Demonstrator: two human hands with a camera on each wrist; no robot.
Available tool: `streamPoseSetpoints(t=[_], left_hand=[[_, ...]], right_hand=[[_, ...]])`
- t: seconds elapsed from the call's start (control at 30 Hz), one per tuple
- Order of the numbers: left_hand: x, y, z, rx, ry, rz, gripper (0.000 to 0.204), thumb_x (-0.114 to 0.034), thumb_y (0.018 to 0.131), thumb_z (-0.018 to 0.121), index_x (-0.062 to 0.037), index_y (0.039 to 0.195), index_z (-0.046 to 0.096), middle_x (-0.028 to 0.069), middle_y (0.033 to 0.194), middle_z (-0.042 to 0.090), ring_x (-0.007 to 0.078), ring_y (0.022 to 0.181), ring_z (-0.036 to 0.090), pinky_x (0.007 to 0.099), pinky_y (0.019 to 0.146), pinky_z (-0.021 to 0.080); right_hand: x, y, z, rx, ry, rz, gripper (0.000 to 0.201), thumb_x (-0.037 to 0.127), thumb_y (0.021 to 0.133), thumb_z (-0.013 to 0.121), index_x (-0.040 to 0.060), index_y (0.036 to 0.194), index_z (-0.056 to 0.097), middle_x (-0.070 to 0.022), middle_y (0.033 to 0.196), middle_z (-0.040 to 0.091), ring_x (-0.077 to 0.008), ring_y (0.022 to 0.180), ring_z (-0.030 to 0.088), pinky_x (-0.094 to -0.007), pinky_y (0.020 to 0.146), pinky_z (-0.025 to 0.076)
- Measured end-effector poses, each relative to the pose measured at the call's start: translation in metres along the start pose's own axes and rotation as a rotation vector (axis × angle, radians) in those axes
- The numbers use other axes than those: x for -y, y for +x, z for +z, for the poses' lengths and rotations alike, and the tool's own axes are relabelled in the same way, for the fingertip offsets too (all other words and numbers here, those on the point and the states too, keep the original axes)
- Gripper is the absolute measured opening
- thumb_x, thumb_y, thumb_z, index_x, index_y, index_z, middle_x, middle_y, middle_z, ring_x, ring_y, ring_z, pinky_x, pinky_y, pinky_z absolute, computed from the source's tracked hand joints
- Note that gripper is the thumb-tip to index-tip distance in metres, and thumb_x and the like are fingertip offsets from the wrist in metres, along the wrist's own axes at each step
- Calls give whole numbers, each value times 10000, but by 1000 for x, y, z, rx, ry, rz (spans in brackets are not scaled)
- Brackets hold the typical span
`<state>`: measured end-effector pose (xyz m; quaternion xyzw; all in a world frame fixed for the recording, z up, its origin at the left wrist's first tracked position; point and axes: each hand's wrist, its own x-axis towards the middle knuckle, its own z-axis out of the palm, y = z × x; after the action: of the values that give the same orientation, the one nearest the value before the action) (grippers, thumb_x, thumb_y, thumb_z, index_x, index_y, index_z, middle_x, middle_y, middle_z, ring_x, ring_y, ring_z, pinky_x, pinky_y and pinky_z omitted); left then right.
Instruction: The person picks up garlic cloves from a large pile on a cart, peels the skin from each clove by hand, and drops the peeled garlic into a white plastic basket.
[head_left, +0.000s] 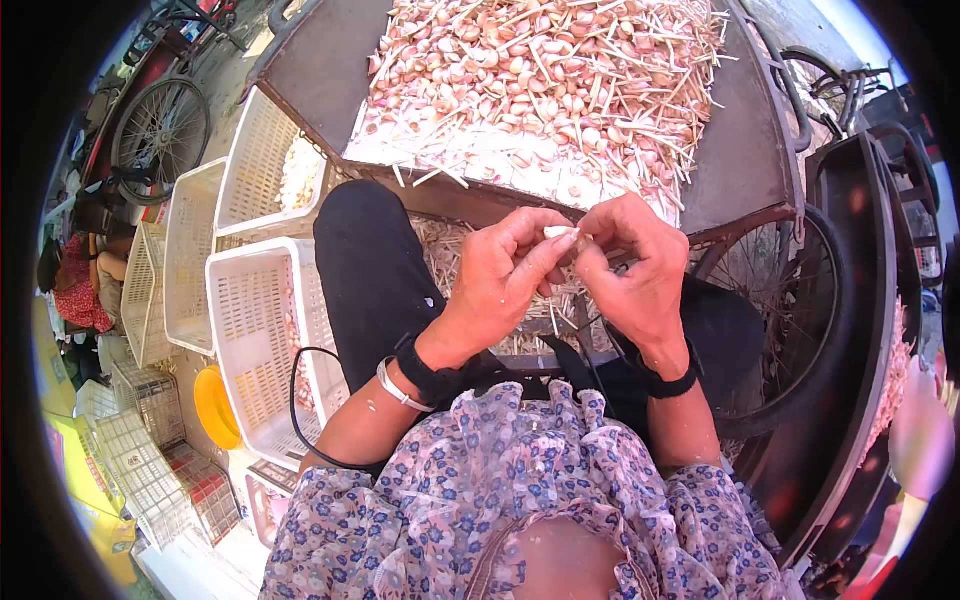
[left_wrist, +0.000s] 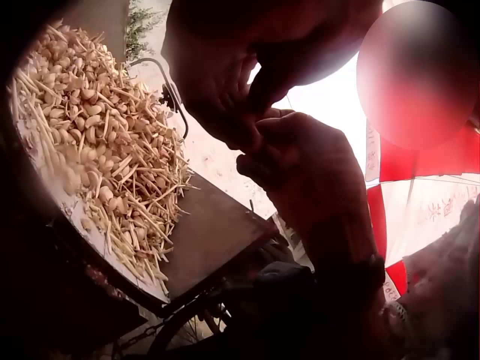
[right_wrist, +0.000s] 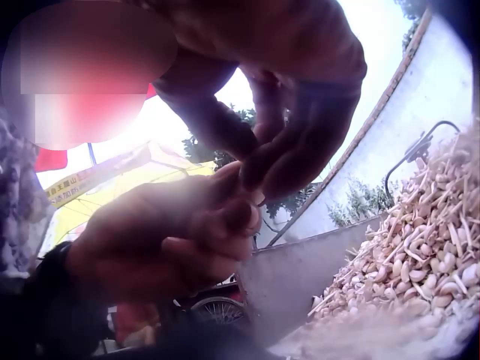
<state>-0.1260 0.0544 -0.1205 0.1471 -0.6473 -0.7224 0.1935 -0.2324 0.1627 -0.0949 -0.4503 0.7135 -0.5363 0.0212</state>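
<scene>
A pale garlic clove sits between the thumb and index finger of my left hand, held over my lap near the cart's front edge. My right hand meets it from the other side, thumb and curled index finger pinching at the clove's right end. In the left wrist view the right hand is dark against the light, its fingertips against the other hand's. Seen from the right wrist, the left hand comes up from below, and the fingers largely hide the clove. A heap of garlic cloves and stalks covers the cart top.
The metal cart stands right in front of the knees, its spoked wheel at right. White plastic crates stand to the left, some with cloves inside. A yellow basin is beside them. A dark trough runs along the right.
</scene>
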Motion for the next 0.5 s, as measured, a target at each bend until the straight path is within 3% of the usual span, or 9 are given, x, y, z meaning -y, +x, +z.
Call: streamPoseSetpoints(t=[0.17, 0.4, 0.43, 0.5], left_hand=[[-3, -14, 3, -9, -57, -9, 163, -125, 919, 550, 11, 998, 595, 33, 705, 615, 59, 573, 552, 193, 500, 458], [-15, -24, -24, -16, -457, 75, 232, -167, 940, 521, 18, 1075, 560, 113, 789, 634, 125, 608, 592, 237, 497, 481], [-20, -25, -33, -27, -521, 86, 235, -171, 939, 523, 17, 1077, 557, 115, 794, 634, 128, 610, 592, 241, 500, 481], [-30, -33, -74, -276, -455, 206, 224, -183, 935, 532, -5, 1066, 567, 109, 811, 629, 116, 618, 571, 244, 511, 464]], right_hand=[[-9, -7, 3, 13, 540, 345, 38, -51, 688, 590, -26, 706, 568, -43, 638, 600, -85, 534, 575, -218, 492, 452], [-25, -21, 20, 6, 1015, 611, 44, -41, 736, 582, -44, 777, 599, -115, 749, 634, -143, 609, 617, -244, 554, 508], [-40, -26, 21, 75, 778, 563, 66, -20, 770, 592, -44, 828, 610, -97, 797, 626, -139, 621, 609, -263, 551, 503], [-64, -26, 17, 390, 288, 423, 96, 13, 791, 599, -49, 855, 634, -84, 790, 621, -123, 616, 600, -254, 530, 477]])
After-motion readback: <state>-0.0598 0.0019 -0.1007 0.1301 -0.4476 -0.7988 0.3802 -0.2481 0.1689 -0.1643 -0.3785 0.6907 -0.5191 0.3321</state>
